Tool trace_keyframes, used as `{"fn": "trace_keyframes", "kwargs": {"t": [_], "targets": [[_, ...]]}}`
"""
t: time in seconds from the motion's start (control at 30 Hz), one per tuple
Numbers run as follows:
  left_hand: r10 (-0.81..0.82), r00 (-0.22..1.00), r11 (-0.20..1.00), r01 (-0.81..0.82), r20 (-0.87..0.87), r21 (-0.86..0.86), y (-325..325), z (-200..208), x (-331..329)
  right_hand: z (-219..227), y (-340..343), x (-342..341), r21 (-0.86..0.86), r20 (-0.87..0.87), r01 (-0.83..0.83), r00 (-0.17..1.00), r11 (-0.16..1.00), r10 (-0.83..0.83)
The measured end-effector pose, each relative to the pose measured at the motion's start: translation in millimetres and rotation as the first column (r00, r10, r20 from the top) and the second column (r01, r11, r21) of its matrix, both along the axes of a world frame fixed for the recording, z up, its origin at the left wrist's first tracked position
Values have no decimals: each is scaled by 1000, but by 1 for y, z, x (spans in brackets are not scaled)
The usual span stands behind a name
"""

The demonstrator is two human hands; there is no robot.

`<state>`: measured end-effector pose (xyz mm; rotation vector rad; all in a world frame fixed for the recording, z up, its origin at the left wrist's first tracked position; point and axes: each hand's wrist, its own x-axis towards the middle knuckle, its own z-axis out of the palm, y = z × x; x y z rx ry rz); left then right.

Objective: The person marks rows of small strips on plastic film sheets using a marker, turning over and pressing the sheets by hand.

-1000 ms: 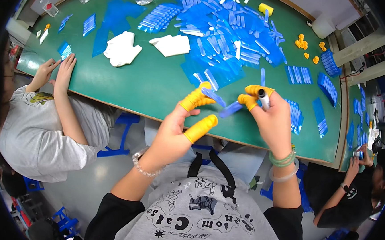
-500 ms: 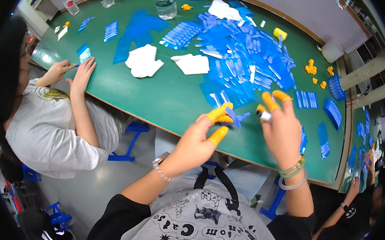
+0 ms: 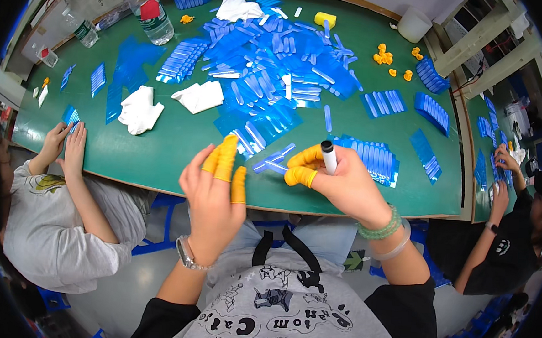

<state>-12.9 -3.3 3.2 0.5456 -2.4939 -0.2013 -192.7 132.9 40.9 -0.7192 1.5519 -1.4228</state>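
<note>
My right hand (image 3: 348,186), in yellow finger cots, keeps a white marker pen with a black end (image 3: 329,157) upright in its grasp. Its thumb and forefinger pinch the end of a narrow blue strip (image 3: 275,167). A second blue strip (image 3: 283,153) lies beside and across it over the green table. My left hand (image 3: 211,193), also in yellow finger cots, is open with fingers stretched out. Nothing shows in it, and its fingertips are near a blue film piece with pale strips (image 3: 248,138). Just beyond my right hand lies a stack of blue strip sheets (image 3: 375,159).
A large heap of blue strips and film (image 3: 272,56) covers the middle of the green table (image 3: 176,175). White cloths (image 3: 141,111), a water bottle (image 3: 152,19), orange finger cots (image 3: 383,54) and a yellow roll (image 3: 325,19) lie around it. Co-workers sit left (image 3: 73,218) and right (image 3: 492,247).
The view has swung to the right. My left hand has let go of the blue strips and drawn back; my right hand, still with the marker, now pinches a strip.
</note>
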Motion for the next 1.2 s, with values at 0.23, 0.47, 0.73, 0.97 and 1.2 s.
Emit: {"fn": "trace_keyframes", "kwargs": {"t": [0.23, 0.47, 0.73, 0.97, 1.2], "targets": [[-56, 934, 350, 351, -354, 869, 5, -4, -2, -15, 6, 8, 223, -882, 51, 436, 974, 179], [-16, 935, 384, 333, -354, 861, 8, -3, -5, -4, -4, 15, 171, -949, 217, 300, 961, 101], [32, 890, 33, 453, -454, 891, 16, 14, -10, -1, -5, -1, -246, -278, 184, 927, 952, -251], [-136, 883, 435, 461, -449, 773, 34, 3, -15, 2, -1, 4, -88, 44, 60, 997, 994, -56], [-229, 955, 793, 294, -187, 534, 33, 11, -18, -12, 3, 7, -245, -140, 106, 980, 964, -144]]}}
